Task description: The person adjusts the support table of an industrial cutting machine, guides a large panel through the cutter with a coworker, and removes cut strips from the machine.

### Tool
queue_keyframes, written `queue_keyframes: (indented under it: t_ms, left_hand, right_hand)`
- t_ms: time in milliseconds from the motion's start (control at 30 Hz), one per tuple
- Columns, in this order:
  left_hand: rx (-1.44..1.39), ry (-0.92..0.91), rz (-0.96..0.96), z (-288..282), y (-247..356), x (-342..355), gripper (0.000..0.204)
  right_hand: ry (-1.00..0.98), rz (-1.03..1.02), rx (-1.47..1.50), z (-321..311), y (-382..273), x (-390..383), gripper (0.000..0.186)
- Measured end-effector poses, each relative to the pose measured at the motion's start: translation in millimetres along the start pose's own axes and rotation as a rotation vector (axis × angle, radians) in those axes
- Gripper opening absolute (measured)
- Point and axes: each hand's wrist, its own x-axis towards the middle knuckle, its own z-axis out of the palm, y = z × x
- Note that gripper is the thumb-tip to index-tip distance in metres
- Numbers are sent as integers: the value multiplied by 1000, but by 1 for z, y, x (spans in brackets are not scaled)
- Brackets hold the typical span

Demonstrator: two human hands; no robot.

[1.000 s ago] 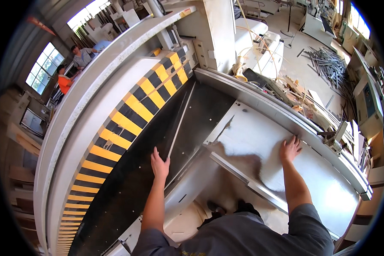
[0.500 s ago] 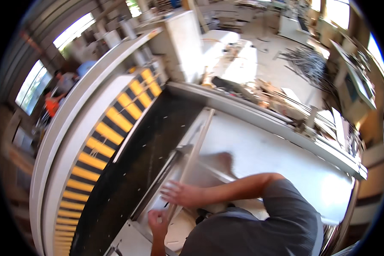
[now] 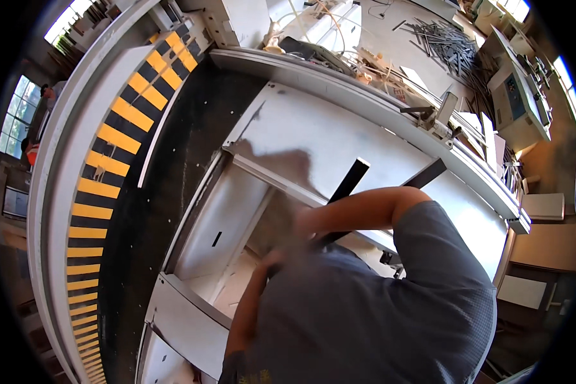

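My right hand point(image 3: 306, 224) is smeared by motion in front of my chest, and its fingers cannot be made out. Just below and left of it, my left hand point(image 3: 274, 258) is blurred too, its fingers partly hidden by my grey shirt. A narrow dark strip point(image 3: 350, 180) slants up from behind my right forearm, close to the right hand; its lower part is hidden, so whether a hand grips it cannot be told. Beneath both hands lies an opening point(image 3: 262, 221) in a pale machine table point(image 3: 352, 137), with a light metal rail point(image 3: 278, 182) along its edge.
A dark machine bed point(image 3: 192, 134) runs on the left beside a yellow-and-black striped guard point(image 3: 125, 131). A long metal fence point(image 3: 339, 93) crosses the far side, offcuts behind it. A pile of dark strips point(image 3: 451, 48) lies on the floor. A person point(image 3: 51, 96) is at far left.
My hands have drawn back from the table's left edge toward my chest. A long strip by them no longer lies there; a dark strip now shows beyond my right forearm. The view has shifted.
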Motion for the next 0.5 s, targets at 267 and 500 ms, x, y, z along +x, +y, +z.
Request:
queue_keyframes:
  t_ms: [267,500]
  left_hand:
    - [346,236,-109,0,5,-12,63]
    - [475,407,-74,-14,71,-76,57]
  right_hand:
    - [16,-124,138,-15,-16,-40,68]
    - [69,-556,455,-22,-9,-55,54]
